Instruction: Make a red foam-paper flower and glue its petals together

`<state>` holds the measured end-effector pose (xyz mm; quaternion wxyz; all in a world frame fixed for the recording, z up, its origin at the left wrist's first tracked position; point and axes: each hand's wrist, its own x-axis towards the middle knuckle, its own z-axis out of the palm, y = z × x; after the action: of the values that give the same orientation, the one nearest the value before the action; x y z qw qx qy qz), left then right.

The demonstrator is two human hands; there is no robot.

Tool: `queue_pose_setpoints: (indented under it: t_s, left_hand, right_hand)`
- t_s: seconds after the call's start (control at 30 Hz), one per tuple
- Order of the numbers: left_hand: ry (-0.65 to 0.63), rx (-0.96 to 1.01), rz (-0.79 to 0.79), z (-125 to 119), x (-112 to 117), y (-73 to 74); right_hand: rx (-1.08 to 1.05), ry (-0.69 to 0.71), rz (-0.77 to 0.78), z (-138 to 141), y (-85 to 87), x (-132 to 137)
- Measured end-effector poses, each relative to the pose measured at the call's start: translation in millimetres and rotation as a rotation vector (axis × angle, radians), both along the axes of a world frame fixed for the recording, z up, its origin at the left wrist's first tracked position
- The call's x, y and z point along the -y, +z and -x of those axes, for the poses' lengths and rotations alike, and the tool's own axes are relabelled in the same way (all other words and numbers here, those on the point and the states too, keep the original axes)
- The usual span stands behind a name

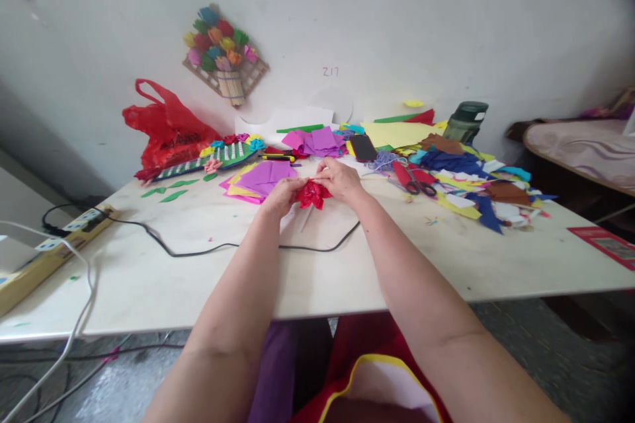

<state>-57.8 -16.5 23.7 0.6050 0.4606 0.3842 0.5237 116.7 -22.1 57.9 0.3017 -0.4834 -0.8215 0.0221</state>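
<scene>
A small red folded paper flower (313, 195) sits between both my hands over the middle of the white table (198, 264). My left hand (280, 197) pinches its left side with curled fingers. On the flower's right and top edge, my right hand (338, 180) is closed as well. Just behind the hands lies a stack of purple, pink and yellow paper sheets (260, 180).
Red-handled scissors (414, 180) and a heap of coloured paper scraps (466, 175) lie at the right. A black phone (364, 147), a red plastic bag (166, 127), a green jar (465, 121), a black cable (198, 250) and a power strip (54, 248) are also on the table.
</scene>
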Motion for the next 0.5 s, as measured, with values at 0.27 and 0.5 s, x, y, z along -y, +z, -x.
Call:
queue_pose_setpoints:
  t_s: [0.27, 0.5]
  left_hand:
    - [0.036, -0.022, 0.003, 0.1, -4.0, -3.1]
    - [0.019, -0.058, -0.034, -0.7, 1.2, 1.8]
  right_hand:
    - [-0.023, -0.01, -0.021, 2.5, 1.6, 3.2]
    - [-0.033, 0.003, 0.011, 2.3, -1.7, -0.1]
